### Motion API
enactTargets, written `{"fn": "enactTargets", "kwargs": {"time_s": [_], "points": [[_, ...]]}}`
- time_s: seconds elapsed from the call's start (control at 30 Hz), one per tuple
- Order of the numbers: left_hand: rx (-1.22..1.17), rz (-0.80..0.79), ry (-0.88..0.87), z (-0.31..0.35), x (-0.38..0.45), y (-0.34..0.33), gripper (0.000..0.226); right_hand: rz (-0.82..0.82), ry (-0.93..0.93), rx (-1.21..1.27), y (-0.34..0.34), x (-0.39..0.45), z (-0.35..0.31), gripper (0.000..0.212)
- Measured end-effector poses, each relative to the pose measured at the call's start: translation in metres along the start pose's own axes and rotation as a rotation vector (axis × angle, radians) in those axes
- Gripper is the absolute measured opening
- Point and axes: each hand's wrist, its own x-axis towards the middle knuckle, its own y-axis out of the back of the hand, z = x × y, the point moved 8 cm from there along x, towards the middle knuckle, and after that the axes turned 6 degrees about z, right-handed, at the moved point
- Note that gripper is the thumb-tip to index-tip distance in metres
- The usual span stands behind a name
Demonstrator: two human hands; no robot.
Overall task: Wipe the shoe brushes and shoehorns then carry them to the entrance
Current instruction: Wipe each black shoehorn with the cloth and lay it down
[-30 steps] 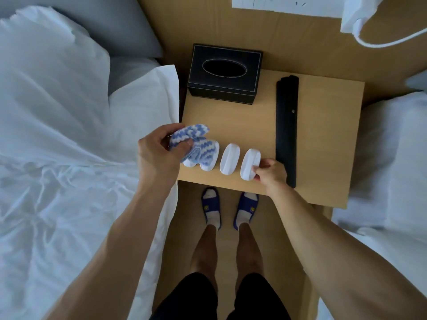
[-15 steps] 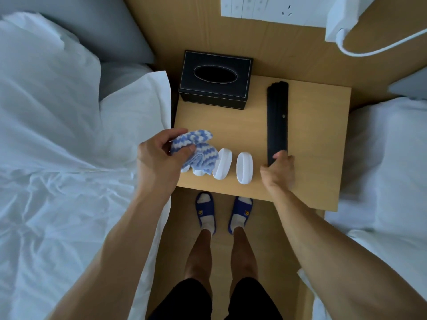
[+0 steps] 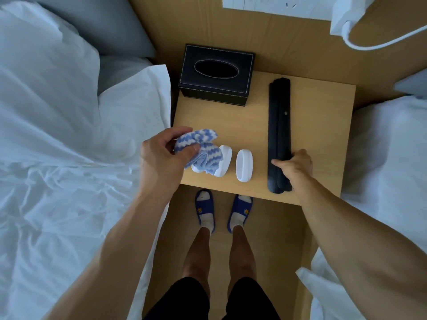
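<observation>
Three white shoe brushes lie in a row near the front edge of the wooden nightstand: the right one is fully visible, the middle one is half covered, the left one is mostly hidden. My left hand holds a blue-and-white striped cloth that drapes over the left brushes. Long black shoehorns lie stacked lengthwise to the right. My right hand is closed around their near end.
A black tissue box stands at the back left of the nightstand. White beds flank it on the left and right. A wall socket panel with a white plug and cable sits above. My slippered feet stand below.
My right hand left the right brush, moved right and closed on the near end of the shoehorns. My left hand stays with the cloth on the left brushes.
</observation>
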Motion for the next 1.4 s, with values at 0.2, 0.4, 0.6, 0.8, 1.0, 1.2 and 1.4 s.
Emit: {"fn": "enactTargets", "kwargs": {"time_s": [0.2,0.4,0.6,0.8,1.0,1.2,1.4], "points": [[-0.034,0.002,-0.042,0.030,-0.001,0.002,0.030,-0.004,0.018,0.139,0.036,-0.008,0.007,0.044],[-0.043,-0.033,-0.150,0.087,0.000,0.008,0.022,-0.193,0.103,0.219,0.084,-0.047,0.013,0.041],[-0.082,-0.045,-0.217,0.133,0.001,0.018,0.022,-0.456,0.255,0.432,0.117,-0.103,0.000,0.060],[-0.110,-0.056,-0.268,0.166,-0.008,0.031,0.023,-0.779,0.310,0.773,0.140,-0.164,-0.046,0.069],[-0.169,-0.094,-0.368,0.210,-0.027,0.052,0.024,-0.969,0.499,1.026,0.181,-0.216,-0.108,0.069],[-0.228,-0.076,-0.445,0.254,-0.041,0.077,0.026,-0.892,0.704,1.214,0.238,-0.261,-0.168,0.060],[-0.317,-0.069,-0.515,0.290,-0.051,0.095,0.028,-0.608,0.849,1.288,0.295,-0.291,-0.206,0.047]]}}
